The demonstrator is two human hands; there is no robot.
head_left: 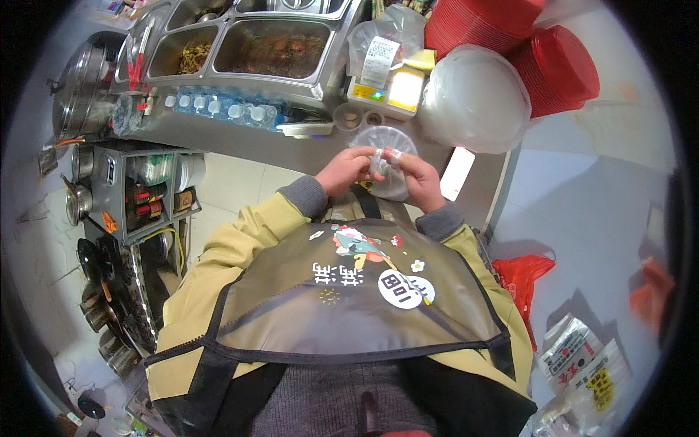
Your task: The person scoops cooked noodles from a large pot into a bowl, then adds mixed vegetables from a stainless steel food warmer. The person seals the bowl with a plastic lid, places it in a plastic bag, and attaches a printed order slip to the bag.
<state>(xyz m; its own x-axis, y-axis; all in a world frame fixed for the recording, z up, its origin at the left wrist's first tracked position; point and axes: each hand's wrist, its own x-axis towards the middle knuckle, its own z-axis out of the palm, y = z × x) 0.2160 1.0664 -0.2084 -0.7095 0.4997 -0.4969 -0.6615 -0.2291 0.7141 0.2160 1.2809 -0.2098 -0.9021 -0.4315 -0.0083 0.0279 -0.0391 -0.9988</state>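
Note:
A clear plastic bag [394, 137] with a round shape, seemingly around a bowl, sits at the near edge of the metal counter [240, 142]. From its left side, my left hand [348, 172] pinches the gathered top of the bag. My right hand [420, 179] closes on the same gathered plastic from the right, its fingertips close to the left ones. What lies inside the bag is mostly hidden by my hands and the cloudy plastic. Just beyond it stand two small cups [348, 116]. A white phone-like slab [457, 173] lies right of my right hand.
Steel food trays [273, 48] fill the back left, with water bottles [218, 106] lined up before them. Behind the bag are a scale-like device [387, 91], stacked clear lids [475, 98] and red bowls [557, 69]. A shelf unit [116, 193] stands left; a red bag [523, 280] hangs right.

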